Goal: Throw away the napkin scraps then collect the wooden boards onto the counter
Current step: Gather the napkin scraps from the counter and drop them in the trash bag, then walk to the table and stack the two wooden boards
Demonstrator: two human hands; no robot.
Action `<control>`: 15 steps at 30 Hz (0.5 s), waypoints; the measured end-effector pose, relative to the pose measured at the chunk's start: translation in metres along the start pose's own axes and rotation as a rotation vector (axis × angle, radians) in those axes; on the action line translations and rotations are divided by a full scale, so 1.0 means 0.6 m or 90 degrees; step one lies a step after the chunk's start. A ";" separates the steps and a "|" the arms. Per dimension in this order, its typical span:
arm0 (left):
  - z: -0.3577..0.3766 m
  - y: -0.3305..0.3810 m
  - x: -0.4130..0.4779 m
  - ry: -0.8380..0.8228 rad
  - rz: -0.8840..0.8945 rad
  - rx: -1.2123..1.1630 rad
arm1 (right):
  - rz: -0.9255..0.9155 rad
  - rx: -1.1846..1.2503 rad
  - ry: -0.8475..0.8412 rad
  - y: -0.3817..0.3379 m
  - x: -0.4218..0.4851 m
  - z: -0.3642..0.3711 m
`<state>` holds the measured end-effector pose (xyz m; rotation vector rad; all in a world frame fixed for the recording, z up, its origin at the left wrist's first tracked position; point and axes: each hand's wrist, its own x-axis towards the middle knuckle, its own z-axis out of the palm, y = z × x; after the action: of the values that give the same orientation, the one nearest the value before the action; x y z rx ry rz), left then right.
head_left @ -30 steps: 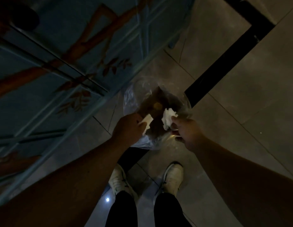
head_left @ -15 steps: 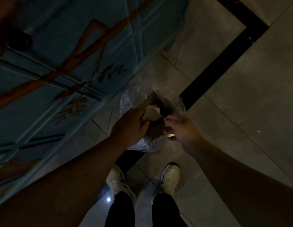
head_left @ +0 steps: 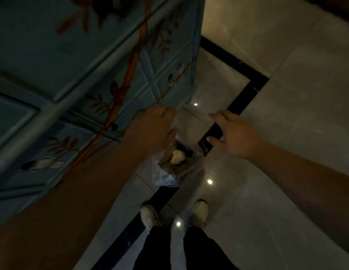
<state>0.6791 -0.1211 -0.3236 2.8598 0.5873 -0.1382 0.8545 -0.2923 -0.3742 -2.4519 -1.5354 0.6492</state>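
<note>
Head view, dim light, looking straight down. Left hand (head_left: pixel 154 129): back of hand toward camera, fingers curled loosely at the top, thumb reaching down to the upper rim of the clear plastic bag (head_left: pixel 166 172). Whether it pinches the plastic or only rests against it cannot be told; the film there is blurred and nearly transparent. Right hand (head_left: pixel 234 133): spread wide, fingers extended toward the left, thumb apart below them, nothing held. It hovers over the black floor stripe (head_left: pixel 245 96), to the right of the bag and apart from it.

Napkin scraps (head_left: pixel 177 156): a pale, crumpled wad lying inside the bag, on top of darker brown contents that cannot be identified. Wad is cream-white, irregular, folded in on itself; individual pieces cannot be separated. The bag sits on the floor (head_left: pixel 286 114) beside the foot of the blue painted cabinet (head_left: pixel 72 65), its lower edge crinkled and catching light.

Hard to read: left side of frame is heavily shadowed; both forearms run out of frame at the lower corners. Cabinet front shows orange-brown branch and leaf painting, motion-blurred. Two white shoes (head_left: pixel 150 215) and dark trouser legs stand just below the bag. Small bright reflections dot the glossy tiles. No wooden boards or counter identifiable here.
</note>
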 end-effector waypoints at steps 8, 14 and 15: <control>-0.226 0.116 -0.011 0.125 0.165 0.058 | -0.004 -0.161 0.140 -0.053 -0.164 -0.247; -0.327 0.202 -0.043 0.135 0.338 0.100 | 0.113 -0.168 0.229 -0.112 -0.302 -0.328; -0.337 0.213 -0.051 0.127 0.357 0.093 | 0.134 -0.168 0.239 -0.123 -0.322 -0.332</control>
<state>0.7116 -0.2008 -0.0980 3.0723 -0.2194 0.2056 0.8126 -0.4145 -0.1180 -2.7488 -1.2963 0.0005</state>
